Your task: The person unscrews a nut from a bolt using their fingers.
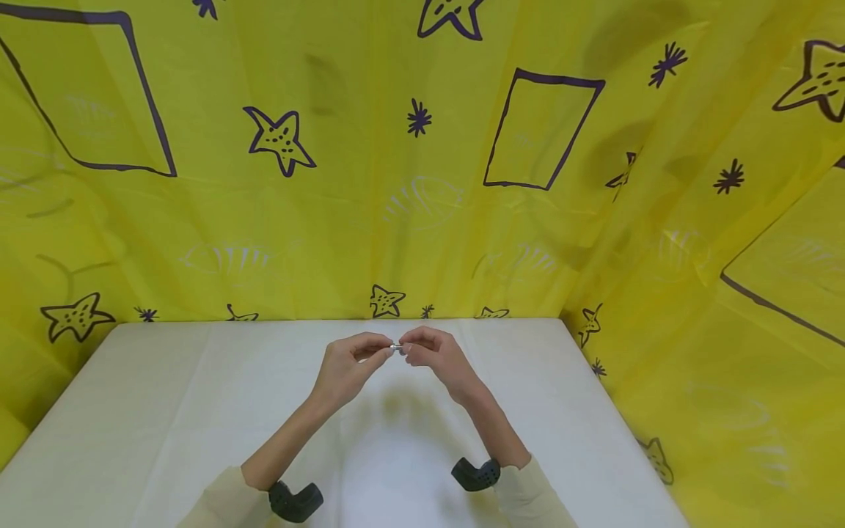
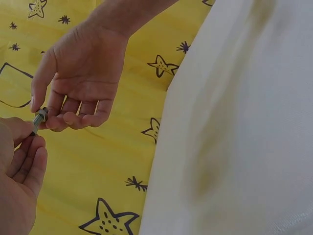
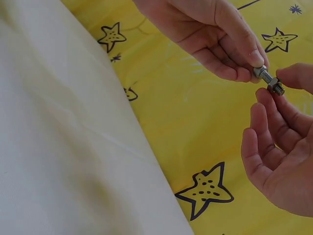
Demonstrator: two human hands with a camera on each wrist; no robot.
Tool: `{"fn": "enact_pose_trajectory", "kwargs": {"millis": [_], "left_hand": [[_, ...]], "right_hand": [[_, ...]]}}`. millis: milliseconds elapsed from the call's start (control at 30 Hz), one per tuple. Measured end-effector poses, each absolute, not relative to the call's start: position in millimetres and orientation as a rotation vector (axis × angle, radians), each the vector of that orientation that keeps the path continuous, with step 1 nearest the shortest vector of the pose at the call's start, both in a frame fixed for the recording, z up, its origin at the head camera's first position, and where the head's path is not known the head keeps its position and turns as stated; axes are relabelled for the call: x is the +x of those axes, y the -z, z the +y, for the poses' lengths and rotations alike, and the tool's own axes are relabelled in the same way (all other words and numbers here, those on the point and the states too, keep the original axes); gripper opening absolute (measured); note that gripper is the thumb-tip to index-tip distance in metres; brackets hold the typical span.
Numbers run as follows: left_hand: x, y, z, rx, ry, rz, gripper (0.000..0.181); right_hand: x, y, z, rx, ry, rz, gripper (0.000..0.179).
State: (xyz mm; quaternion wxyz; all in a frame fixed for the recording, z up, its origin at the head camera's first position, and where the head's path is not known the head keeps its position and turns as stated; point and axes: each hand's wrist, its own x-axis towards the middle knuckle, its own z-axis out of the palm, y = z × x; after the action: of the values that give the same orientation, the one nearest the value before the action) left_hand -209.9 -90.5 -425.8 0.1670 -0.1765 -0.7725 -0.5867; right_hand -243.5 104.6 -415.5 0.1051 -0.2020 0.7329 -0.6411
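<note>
The left hand [image 1: 350, 361] pinches the head of a small silver metal bolt with a threaded shank [image 3: 266, 77] between its thumb and fingers. A silver hexagonal metal nut [image 3: 274, 84] sits around the shank near the threaded tip, which pokes out beyond it. The right hand [image 1: 437, 357] has its thumb and index finger grasping at the nut, one on either side; its other fingers are loosely bent and apart from the metal. The bolt is held in the air between the two hands, above the far part of a white-covered bench [image 1: 158, 396], tilted in the right wrist view.

Pale beige sleeves [image 1: 227, 500] cover the forearms, and a black curved device [image 1: 295, 503] shows at each wrist. Behind the bench hangs a bright yellow sheet [image 1: 356, 213] printed with dark starfish, bursts and four-sided outlines.
</note>
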Motion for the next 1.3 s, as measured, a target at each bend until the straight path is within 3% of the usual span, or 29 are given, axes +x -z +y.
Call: {"fn": "enact_pose_trajectory", "kwargs": {"millis": [433,833,1300], "left_hand": [[-208.3,425.2,-89.6,-0.508,1.675,-2.184,0.013],[-208.9,425.7,-91.5,-0.522,1.688,-2.184,0.012],[-209.2,427.0,-93.5,-0.5,1.696,-2.179,0.012]], "right_hand": [[-242.7,415.4,107.6,-0.739,1.905,2.162,0.02],[-244.2,415.3,105.9,-0.589,1.894,2.201,0.024],[-243.4,414.7,105.8,-0.688,1.866,2.237,0.018]]}}
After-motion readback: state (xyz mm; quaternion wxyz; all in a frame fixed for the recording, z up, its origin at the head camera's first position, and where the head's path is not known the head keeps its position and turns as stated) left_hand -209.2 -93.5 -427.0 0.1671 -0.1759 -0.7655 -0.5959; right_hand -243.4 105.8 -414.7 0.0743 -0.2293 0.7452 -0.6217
